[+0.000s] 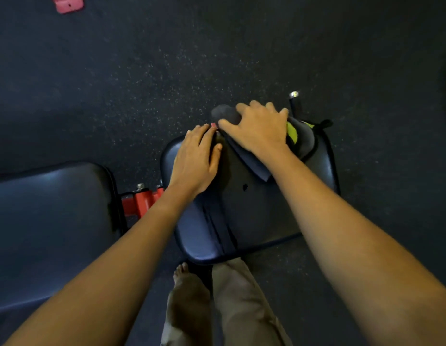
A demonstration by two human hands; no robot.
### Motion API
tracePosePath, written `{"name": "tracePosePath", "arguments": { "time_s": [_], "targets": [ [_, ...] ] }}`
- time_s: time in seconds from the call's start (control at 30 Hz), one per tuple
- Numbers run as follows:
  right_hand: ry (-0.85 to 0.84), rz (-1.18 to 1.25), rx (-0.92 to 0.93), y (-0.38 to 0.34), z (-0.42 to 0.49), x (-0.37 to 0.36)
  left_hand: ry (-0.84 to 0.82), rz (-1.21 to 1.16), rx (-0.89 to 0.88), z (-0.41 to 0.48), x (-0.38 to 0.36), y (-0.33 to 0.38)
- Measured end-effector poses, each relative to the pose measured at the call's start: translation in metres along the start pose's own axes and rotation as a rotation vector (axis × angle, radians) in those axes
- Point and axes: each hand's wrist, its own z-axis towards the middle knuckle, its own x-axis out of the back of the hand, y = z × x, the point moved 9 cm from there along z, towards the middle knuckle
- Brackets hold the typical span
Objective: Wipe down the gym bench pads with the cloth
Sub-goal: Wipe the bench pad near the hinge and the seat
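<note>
Right of the long back pad, the left hand lies flat, fingers straight, on the seat pad's left side, apparently steadying it, while the right hand, fingers spread, presses the dark cloth onto that pad's far end for wiping.

Dim, soft-focus, wide-angle warp at edges
</note>
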Motion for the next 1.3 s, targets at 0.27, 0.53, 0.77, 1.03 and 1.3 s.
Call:
{"name": "tracePosePath", "arguments": {
  "time_s": [0.27,0.53,0.77,1.03,1.3],
  "targets": [
    [0.014,0.556,-0.504,0.164,-0.043,-0.012,-0.114,0.002,-0.281,0.04,-0.049,0.114],
    [0.009,0.935,-0.711,0.194,-0.16,-0.064,-0.055,0.105,-0.4,0.037,-0.075,0.152],
    [-0.035,0.723,-0.432,0.176,-0.031,-0.027,-0.024,0.103,-0.409,0.039,-0.075,0.151],
    [0.006,0.874,-0.671,0.192,-0.146,-0.063,0.003,0.106,-0.415,0.038,-0.074,0.149],
    [0.003,0.729,-0.589,0.182,-0.068,-0.035,0.004,0.091,-0.445,0.035,-0.075,0.152]
  ]
}}
